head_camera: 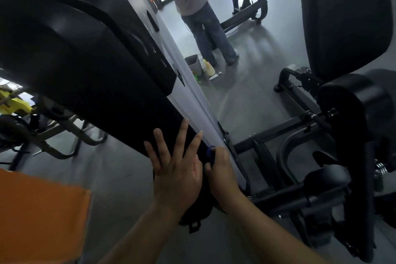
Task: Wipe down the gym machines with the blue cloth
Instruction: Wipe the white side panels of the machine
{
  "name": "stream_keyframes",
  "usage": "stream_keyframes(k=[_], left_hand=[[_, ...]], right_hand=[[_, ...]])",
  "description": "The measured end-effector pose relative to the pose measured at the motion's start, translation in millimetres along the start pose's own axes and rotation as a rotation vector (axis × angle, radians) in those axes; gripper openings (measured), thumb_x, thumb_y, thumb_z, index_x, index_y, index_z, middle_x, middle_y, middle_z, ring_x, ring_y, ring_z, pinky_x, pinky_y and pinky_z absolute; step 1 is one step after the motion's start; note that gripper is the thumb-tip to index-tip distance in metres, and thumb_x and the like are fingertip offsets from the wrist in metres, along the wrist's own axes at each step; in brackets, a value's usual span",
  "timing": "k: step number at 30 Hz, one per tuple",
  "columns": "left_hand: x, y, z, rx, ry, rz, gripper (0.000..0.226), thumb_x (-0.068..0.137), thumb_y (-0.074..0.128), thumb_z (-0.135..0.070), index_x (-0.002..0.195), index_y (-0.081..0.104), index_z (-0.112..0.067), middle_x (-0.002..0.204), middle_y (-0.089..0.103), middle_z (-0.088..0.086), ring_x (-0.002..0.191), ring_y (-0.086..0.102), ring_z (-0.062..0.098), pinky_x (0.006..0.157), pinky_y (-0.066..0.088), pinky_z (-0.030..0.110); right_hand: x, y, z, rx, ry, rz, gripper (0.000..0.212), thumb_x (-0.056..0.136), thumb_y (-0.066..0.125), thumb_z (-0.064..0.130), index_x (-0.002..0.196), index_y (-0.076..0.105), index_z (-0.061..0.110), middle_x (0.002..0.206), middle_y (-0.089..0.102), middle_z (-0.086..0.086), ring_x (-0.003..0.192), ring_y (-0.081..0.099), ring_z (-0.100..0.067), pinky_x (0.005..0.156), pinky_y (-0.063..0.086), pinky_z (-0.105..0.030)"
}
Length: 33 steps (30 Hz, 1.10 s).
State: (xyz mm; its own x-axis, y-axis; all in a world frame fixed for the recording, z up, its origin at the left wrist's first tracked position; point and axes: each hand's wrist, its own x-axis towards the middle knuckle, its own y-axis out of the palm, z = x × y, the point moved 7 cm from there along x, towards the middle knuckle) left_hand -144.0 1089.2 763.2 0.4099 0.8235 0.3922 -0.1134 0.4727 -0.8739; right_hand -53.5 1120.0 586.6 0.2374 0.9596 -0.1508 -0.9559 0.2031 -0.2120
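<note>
Left hand [177, 169]: fingers straight and spread wide, palm flat on lower end of black machine shroud [96, 60]; holds nothing.

Right hand [222, 174]: fingers curled, gripping blue cloth [211, 153]. Cloth mostly hidden in fist; small bunch shows above knuckles, just beside left index finger. Cloth pressed at seam where black shroud meets pale side panel [192, 96].

Surroundings: black padded backrest [342, 17] at right. Second person [199, 6] stands on grey floor beyond; grey bin [194, 64] and bottles [209, 68] near their feet.
</note>
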Motion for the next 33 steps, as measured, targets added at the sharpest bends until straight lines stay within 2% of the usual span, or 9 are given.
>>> stream_keyframes(k=[5,7,12,16,20,22,27,30,33], left_hand=[[-1,-3,1,-0.075,0.003,0.006,0.069,0.101,0.065,-0.027,0.167,0.044,-0.033,0.184,0.004,0.001,0.164,-0.018,0.051,0.128,-0.008,0.076],[-2,-6,4,-0.099,0.011,-0.009,0.065,0.105,0.060,-0.032,0.167,0.043,-0.030,0.184,0.005,0.002,0.166,-0.014,0.047,0.130,-0.002,0.075],[-20,-28,30,-0.220,0.135,-0.185,0.057,0.110,0.054,-0.029,0.166,0.047,-0.021,0.181,0.022,0.007,0.168,0.017,0.032,0.129,0.022,0.070],[-34,-31,92,-0.289,0.208,-0.312,0.056,0.108,0.060,-0.024,0.163,0.051,-0.017,0.178,0.031,0.007,0.163,0.034,0.026,0.125,0.025,0.073],[-38,-26,144,-0.306,0.359,-0.379,0.062,0.109,0.062,-0.026,0.167,0.043,-0.022,0.180,0.026,0.002,0.165,0.028,0.030,0.124,0.028,0.074],[-32,-26,166,-0.352,0.413,-0.388,0.070,0.105,0.065,-0.022,0.169,0.039,-0.024,0.181,0.022,-0.004,0.167,0.021,0.036,0.125,0.026,0.073],[-12,-33,197,-0.448,0.643,-0.365,0.081,0.103,0.061,-0.017,0.174,0.024,-0.029,0.183,0.008,-0.009,0.169,0.012,0.026,0.130,0.023,0.064],[-1,-43,218,-0.535,0.682,-0.389,0.077,0.104,0.060,-0.015,0.173,0.030,-0.027,0.184,0.007,-0.001,0.169,0.014,0.027,0.130,0.022,0.063],[26,-63,243,-0.645,0.638,-0.467,0.072,0.105,0.065,-0.016,0.171,0.036,-0.022,0.183,0.013,0.002,0.168,0.017,0.029,0.131,0.022,0.063]], right_hand=[[0,-9,-10,-0.048,0.081,0.050,0.031,0.097,0.061,0.001,0.123,0.062,0.017,0.121,0.057,-0.001,0.108,0.064,-0.020,0.087,0.055,-0.033],[-3,-29,13,-0.007,-0.021,-0.007,0.038,0.094,0.070,0.003,0.128,0.069,0.019,0.124,0.062,0.003,0.114,0.064,-0.014,0.103,0.055,-0.036],[-52,-69,109,0.155,-0.297,-0.089,0.051,0.088,0.077,0.008,0.116,0.069,0.051,0.125,0.068,0.018,0.117,0.066,-0.009,0.104,0.053,-0.028],[-98,-45,157,-0.080,-0.383,-0.068,0.038,0.095,0.079,0.018,0.127,0.072,0.038,0.139,0.056,0.030,0.126,0.058,0.005,0.103,0.046,-0.010],[-120,-6,174,-0.405,-0.385,-0.291,0.040,0.097,0.079,0.028,0.134,0.070,0.038,0.143,0.049,0.032,0.126,0.056,0.004,0.104,0.050,-0.017],[-126,11,189,-0.457,-0.398,-0.398,0.038,0.096,0.081,0.028,0.132,0.071,0.036,0.140,0.052,0.028,0.123,0.059,0.001,0.102,0.054,-0.021],[-136,63,214,-0.477,-0.415,-0.553,0.038,0.092,0.083,0.017,0.128,0.073,0.028,0.137,0.050,0.029,0.121,0.052,0.018,0.102,0.052,-0.018],[-155,77,235,-0.397,-0.420,-0.731,0.039,0.094,0.082,0.013,0.130,0.073,0.023,0.144,0.053,0.020,0.133,0.053,0.005,0.109,0.049,-0.018],[-170,74,288,-0.448,-0.583,-0.901,0.039,0.099,0.078,0.011,0.137,0.070,0.013,0.156,0.052,0.004,0.146,0.049,-0.004,0.116,0.041,-0.015]])
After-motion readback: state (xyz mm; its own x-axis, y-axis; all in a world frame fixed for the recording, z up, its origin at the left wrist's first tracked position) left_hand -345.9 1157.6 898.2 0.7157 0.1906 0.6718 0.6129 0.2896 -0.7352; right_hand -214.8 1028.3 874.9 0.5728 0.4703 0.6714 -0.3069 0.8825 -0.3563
